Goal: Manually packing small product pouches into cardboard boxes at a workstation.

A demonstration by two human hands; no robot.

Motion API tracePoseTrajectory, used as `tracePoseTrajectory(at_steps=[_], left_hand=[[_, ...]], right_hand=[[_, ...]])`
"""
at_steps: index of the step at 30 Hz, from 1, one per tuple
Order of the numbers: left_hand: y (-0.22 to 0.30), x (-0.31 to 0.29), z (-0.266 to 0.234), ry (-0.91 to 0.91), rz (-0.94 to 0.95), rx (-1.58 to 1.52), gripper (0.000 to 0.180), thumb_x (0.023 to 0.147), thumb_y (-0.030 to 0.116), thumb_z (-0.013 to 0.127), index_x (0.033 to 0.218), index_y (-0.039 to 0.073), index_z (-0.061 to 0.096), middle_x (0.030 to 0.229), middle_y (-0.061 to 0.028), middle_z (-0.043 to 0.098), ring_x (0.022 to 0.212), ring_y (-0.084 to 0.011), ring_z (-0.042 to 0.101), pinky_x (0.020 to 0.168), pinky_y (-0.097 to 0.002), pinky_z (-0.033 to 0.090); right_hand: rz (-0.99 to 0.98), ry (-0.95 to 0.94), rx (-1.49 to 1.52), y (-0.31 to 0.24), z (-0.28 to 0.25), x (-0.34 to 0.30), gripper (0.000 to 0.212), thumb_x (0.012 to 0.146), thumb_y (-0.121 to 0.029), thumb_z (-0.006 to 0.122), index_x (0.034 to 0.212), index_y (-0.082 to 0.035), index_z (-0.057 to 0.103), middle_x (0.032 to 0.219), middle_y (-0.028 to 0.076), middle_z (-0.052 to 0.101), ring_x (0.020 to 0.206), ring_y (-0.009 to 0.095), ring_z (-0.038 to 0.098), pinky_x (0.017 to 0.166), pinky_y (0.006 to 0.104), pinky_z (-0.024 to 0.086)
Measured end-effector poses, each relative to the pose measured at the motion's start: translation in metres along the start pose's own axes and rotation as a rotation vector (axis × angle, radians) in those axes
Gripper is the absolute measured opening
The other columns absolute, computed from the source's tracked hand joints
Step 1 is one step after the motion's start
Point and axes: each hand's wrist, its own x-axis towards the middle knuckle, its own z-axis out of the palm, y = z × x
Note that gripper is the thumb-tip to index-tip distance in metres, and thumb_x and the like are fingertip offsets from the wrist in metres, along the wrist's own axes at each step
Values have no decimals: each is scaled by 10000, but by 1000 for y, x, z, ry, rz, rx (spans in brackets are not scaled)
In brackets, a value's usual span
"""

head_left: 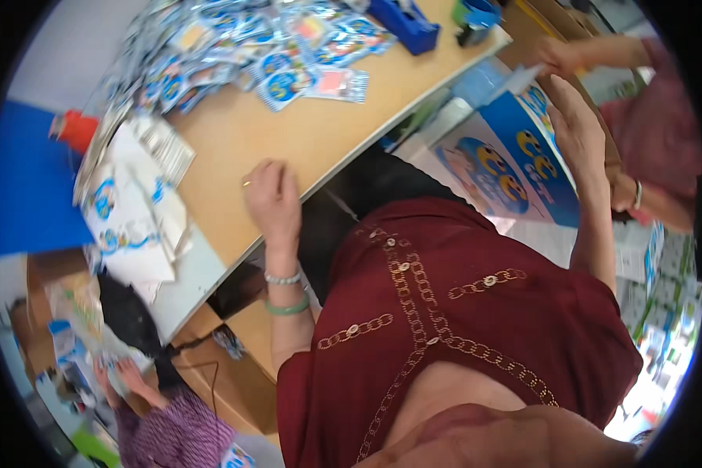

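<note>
My left hand (273,200) rests on the wooden tabletop (351,144) close to its front edge. Its fingers are curled in, with nothing visible in them; a ring, a beaded bracelet and a green bangle are on that arm. At the right, my right hand (578,129) is stretched out along the upper edge of a blue and white printed carton (515,160) with cartoon faces. Its fingers are straight and hold nothing I can see. Small packets show at the carton's opening. A heap of small blue and silver packets (234,54) covers the far part of the table.
Beyond the carton, a person's hand (560,56) reaches in. Another person in a purple patterned top (171,425) works at lower left. A blue tape dispenser (405,25) stands at the far edge. Flattened printed cartons (132,222) and a red spool (76,131) are on the left.
</note>
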Motion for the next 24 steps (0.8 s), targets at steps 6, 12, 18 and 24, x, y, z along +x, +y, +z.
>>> tracePoseTrajectory(at_steps=[6, 12, 18, 24], left_hand=[[1, -10, -7, 83, -80, 49, 141, 788, 72, 662, 919, 18, 654, 1024, -150, 644, 949, -316, 594, 836, -391, 472], [-19, -8, -58, 245, -175, -21, 173, 791, 76, 654, 955, 20, 651, 1068, -191, 623, 1009, -361, 574, 879, -411, 462], [-79, 13, -150, 302, -344, 770, 447, 809, 254, 698, 1182, 25, 607, 1323, -229, 506, 1227, -352, 487, 1011, -394, 405], [-133, 12, -180, 148, -699, 588, 743, 785, 445, 697, 1364, 43, 462, 1463, -264, 319, 1379, -405, 263, 1081, -624, 182]], right_hand=[[-601, -29, 528, -141, 52, 14, 321, 816, 39, 591, 1130, -30, 610, 1152, 186, 617, 1061, 345, 601, 910, 369, 484], [-771, -240, 922, -228, 122, 42, 231, 818, 5, 611, 1048, -7, 629, 1114, 162, 641, 1026, 294, 625, 876, 348, 493], [-507, -494, 1188, -287, 157, 81, 138, 823, -15, 612, 953, 29, 628, 994, 94, 654, 881, 227, 625, 808, 287, 478], [-569, -455, 1167, -295, 163, 83, 100, 815, -8, 610, 905, 34, 615, 912, 75, 629, 857, 204, 612, 793, 277, 468]])
